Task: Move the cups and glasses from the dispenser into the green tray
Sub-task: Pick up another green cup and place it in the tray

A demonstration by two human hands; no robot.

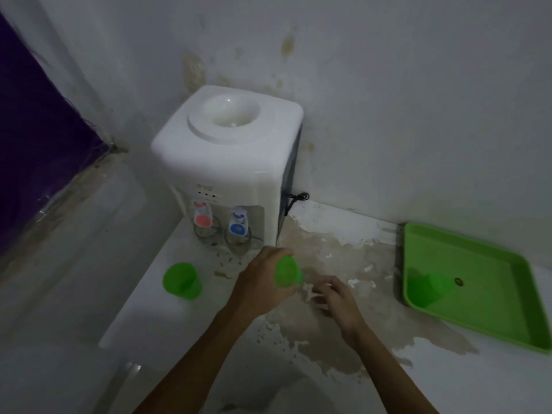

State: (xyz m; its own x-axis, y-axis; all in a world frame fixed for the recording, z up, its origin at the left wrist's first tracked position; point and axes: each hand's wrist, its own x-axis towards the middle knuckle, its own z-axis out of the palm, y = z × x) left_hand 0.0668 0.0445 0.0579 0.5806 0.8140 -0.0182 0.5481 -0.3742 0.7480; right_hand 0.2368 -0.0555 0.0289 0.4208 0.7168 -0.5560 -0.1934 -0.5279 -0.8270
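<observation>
My left hand is shut on a green plastic cup, held above the counter just in front of the white water dispenser. My right hand hovers beside it with fingers apart, holding nothing. Two clear glasses stand under the taps: one below the red tap, one below the blue tap. Another green cup stands on the counter left of my hands. The green tray lies at the right with a green cup inside it.
The white counter has peeling, stained patches in the middle. Its left edge drops off close to the green cup standing there. A black cord hangs at the dispenser's right side. Walls close in behind the dispenser and tray.
</observation>
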